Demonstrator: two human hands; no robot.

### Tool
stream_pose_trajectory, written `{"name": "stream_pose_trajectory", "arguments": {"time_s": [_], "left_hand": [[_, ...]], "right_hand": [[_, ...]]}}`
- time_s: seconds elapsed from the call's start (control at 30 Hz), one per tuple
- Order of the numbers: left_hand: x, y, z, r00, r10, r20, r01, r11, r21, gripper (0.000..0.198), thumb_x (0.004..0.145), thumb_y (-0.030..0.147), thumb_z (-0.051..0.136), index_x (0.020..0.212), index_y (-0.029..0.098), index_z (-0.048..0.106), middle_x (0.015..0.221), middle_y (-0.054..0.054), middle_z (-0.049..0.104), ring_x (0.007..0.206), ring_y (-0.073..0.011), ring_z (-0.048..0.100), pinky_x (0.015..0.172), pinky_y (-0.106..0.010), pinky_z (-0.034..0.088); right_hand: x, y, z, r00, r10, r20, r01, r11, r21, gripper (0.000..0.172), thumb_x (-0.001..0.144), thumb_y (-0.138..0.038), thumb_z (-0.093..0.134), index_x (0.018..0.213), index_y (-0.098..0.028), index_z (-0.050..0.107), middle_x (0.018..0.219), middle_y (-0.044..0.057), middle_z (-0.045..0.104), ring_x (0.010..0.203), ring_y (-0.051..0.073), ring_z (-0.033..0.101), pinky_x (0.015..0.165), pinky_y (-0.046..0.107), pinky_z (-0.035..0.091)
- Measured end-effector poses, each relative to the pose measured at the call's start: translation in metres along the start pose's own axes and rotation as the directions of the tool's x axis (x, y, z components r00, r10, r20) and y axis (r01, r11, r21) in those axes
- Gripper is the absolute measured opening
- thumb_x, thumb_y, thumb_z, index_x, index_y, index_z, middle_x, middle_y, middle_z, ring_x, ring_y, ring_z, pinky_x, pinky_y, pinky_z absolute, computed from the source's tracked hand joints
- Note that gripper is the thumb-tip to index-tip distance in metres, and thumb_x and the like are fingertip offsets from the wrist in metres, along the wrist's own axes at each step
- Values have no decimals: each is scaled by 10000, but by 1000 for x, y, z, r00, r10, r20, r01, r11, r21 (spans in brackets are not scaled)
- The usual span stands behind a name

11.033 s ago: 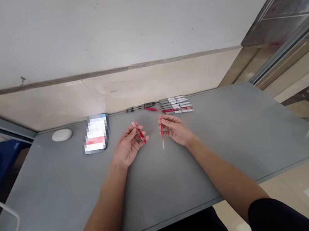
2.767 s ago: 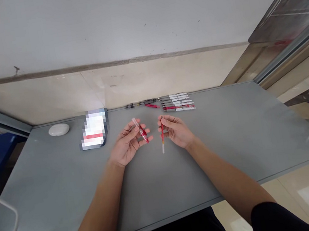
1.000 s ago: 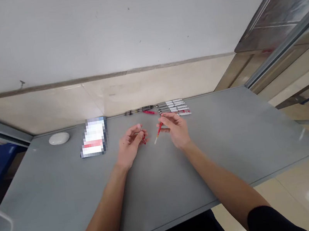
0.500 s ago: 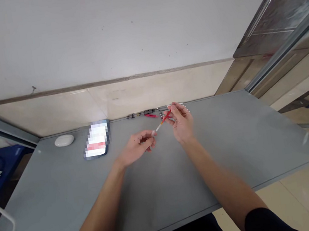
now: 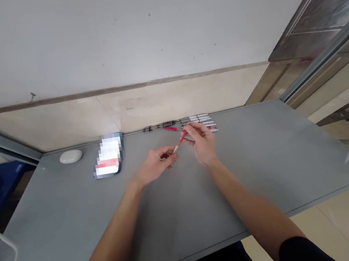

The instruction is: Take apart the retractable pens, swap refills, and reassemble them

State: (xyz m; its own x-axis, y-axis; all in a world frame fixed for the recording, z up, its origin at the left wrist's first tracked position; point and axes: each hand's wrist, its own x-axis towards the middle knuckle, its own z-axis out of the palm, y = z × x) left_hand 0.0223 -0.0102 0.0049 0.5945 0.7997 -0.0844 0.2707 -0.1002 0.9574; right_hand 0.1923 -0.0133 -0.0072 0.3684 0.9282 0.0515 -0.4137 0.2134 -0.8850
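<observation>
A slim red pen (image 5: 181, 140) with a pale, pointed lower end slants between my two hands, above the grey table. My right hand (image 5: 203, 143) pinches its red upper end between thumb and fingers. At the pale end, my left hand (image 5: 158, 164) is closed with thumb and fingertips around the tip. Whether a small part also sits in the left fingers is hidden. Just beyond my hands, several white pens (image 5: 199, 118) lie side by side near the wall. Left of them are a red pen part (image 5: 170, 128) and several dark pen parts (image 5: 154, 127).
A phone (image 5: 108, 155) with a lit, blurred screen lies on the table (image 5: 250, 171) to the left. Beside it is a white rounded case (image 5: 70, 156). A white cable (image 5: 9, 245) curves at the lower left. The wall (image 5: 124, 107) bounds the table's far edge.
The pale length showing between my hands has become shorter, and the red part now reaches closer to my left hand. My right hand has moved slightly down and left, uncovering more white pens.
</observation>
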Motion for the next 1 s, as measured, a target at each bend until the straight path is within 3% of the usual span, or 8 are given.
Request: {"name": "stream_pose_trajectory", "arguments": {"time_s": [0.27,0.53,1.0], "left_hand": [[0,-4,1,997,-83,-6,82,990,-117,273,821,428,605,916,187,691,814,-33,659,731,-153,602,660,-275,514],[-7,-15,12,996,-90,-20,80,948,-308,329,808,434,637,996,169,685,897,-76,683,732,-167,629,643,-306,516],[-10,-20,9,994,-92,-60,67,939,-337,351,793,429,660,1028,170,694,898,-79,690,732,-172,629,664,-332,523]], "right_hand": [[-4,6,-1,996,62,57,-60,998,-27,234,699,-369,744,866,-224,668,865,-6,665,720,135,678,705,337,599],[-4,11,-4,991,84,104,-79,995,-59,243,660,-343,777,837,-209,676,854,-4,693,682,140,686,696,339,605],[-3,12,-2,985,124,123,-104,981,-162,258,665,-394,765,808,-191,694,757,9,710,711,153,681,730,362,591]]}}
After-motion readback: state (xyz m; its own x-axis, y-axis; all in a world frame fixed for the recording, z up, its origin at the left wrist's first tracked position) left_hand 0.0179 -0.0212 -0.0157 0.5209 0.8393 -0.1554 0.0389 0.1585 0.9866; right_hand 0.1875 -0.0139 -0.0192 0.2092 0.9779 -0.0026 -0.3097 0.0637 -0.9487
